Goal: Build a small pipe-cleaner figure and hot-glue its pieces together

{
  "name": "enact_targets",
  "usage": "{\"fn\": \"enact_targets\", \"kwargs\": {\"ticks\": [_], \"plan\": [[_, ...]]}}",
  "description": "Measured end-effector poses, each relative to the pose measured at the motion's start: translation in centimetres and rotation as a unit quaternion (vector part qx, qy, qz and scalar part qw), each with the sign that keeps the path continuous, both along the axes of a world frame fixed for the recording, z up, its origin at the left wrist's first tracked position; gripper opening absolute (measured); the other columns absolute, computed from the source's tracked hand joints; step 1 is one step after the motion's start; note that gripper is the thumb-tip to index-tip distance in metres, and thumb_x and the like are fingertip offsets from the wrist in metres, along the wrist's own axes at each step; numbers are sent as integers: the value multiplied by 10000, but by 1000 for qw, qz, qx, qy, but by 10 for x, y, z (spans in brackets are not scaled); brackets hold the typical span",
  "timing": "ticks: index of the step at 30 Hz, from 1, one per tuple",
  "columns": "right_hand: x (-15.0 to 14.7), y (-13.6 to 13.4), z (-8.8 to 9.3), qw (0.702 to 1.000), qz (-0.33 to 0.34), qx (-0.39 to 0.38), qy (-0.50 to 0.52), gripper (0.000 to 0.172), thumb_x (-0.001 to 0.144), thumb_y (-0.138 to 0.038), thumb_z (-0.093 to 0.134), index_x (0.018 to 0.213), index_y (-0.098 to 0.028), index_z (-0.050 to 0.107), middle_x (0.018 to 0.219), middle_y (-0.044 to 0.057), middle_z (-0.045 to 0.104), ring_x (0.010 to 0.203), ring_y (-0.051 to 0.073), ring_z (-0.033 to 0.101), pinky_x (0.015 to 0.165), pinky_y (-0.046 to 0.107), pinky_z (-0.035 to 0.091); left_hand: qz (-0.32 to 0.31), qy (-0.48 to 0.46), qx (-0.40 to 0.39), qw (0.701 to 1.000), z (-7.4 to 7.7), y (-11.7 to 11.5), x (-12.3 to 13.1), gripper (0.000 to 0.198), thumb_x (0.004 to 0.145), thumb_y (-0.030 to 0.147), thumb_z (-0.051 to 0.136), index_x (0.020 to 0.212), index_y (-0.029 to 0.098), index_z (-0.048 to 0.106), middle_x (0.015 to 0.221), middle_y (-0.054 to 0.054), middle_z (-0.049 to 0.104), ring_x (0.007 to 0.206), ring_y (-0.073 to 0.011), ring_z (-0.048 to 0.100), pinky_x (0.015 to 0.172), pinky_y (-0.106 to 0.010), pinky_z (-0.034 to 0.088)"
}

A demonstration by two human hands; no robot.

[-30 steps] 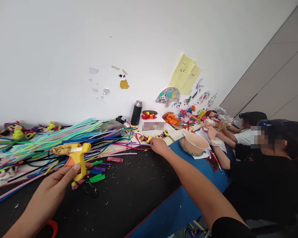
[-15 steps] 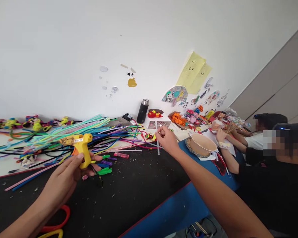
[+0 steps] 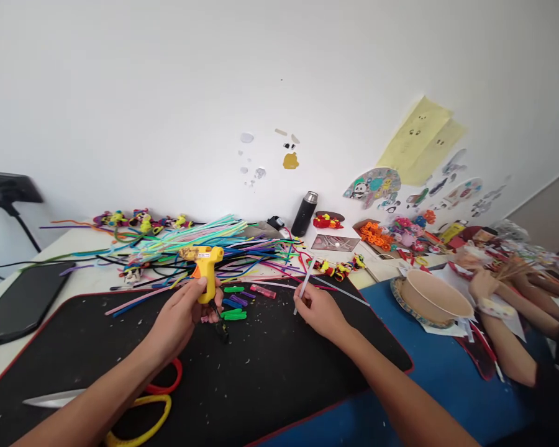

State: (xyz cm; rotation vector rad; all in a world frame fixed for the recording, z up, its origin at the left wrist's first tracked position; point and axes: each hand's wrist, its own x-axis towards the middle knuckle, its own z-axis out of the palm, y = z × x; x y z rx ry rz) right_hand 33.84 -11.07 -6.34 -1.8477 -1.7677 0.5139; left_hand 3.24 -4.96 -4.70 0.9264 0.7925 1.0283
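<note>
My left hand (image 3: 179,313) is wrapped round the handle of a yellow hot glue gun (image 3: 207,270), whose stained nozzle points left and whose dark cord hangs below. Between the fingertips of my right hand (image 3: 323,315) is a translucent glue stick (image 3: 307,277), tilted and apart from the gun. Another clear stick (image 3: 349,295) lies on the black mat (image 3: 270,372) just beyond that hand. Green and purple bent pipe cleaner pieces (image 3: 234,315) and a small pink-red item (image 3: 263,291) rest between my hands. Scissors (image 3: 154,400) lie partly hidden under my left forearm.
Loose pipe cleaners (image 3: 242,245) spread along the back, near a black thermos (image 3: 304,214) and small colourful figures (image 3: 142,220). A black tablet-like device (image 3: 25,304) lies at left. On the right, a beige bowl (image 3: 440,292) stands near another person's hands (image 3: 484,285).
My view has turned left. My right hand has drawn back from near the white box towards me, and the glue stick now stands tilted in its fingers. The glue gun stays in my left hand.
</note>
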Motion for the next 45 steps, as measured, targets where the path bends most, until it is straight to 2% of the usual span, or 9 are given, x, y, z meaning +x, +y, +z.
{"fn": "enact_targets", "kwargs": {"ticks": [3,6,11,15,19,22,26,31,45], "plan": [[-5,2,-1,989,7,-16,146,203,977,-421,560,938,-222,581,632,-39,622,454,140,596,494,241,419,11,12,19,1000,-3,1,1,403,846,551,740,957,172,661,738,-21,640,640,-178,591,507,-256,485],[-22,15,0,949,-16,-2,315,390,933,-604,610,933,-215,579,641,-39,635,404,129,587,388,212,360,21,28,38,999,-7,2,2,421,856,588,725,937,185,631,720,-6,621,606,-164,564,495,-253,463],[-71,47,3,892,34,9,451,487,843,-667,709,900,-192,614,674,-12,688,400,115,615,348,180,353,51,43,61,996,-12,6,2,419,877,608,701,904,203,594,646,35,548,539,-148,506,478,-259,428],[-106,76,15,867,69,22,493,471,833,-635,738,928,-180,664,704,-5,707,402,105,620,339,172,351,82,47,61,994,-12,11,0,422,867,609,691,865,201,580,625,38,543,520,-143,494,471,-258,399],[-125,104,32,845,64,68,527,469,821,-607,767,966,-165,706,754,24,740,398,93,610,336,169,339,125,54,47,990,-8,17,-3,431,820,593,711,897,185,597,591,49,533,483,-135,473,457,-253,358],[-134,112,31,819,45,96,564,470,834,-609,758,977,-164,710,781,37,751,402,89,608,338,167,337,128,59,45,989,-6,18,-4,423,787,545,745,938,172,614,617,32,581,500,-147,514,466,-256,382],[-139,107,11,812,44,62,578,500,818,-632,770,955,-154,720,795,52,760,398,94,620,331,162,319,128,32,9,991,-9,17,-1,402,795,525,736,959,181,607,676,22,604,495,-151,521,430,-254,386],[-128,98,-9,797,15,47,602,510,787,-646,802,904,-157,717,771,54,760,404,101,628,341,160,334,118,16,9,993,-17,14,-3,359,902,545,669,939,193,602,642,49,496,504,-118,458,435,-210,308],[-124,81,11,794,84,42,601,554,834,-708,739,897,-158,744,785,78,770,429,127,657,342,177,346,83,45,7,996,-13,-1,5,434,935,623,662,949,190,626,646,43,517,515,-113,468,555,-253,453]]}}
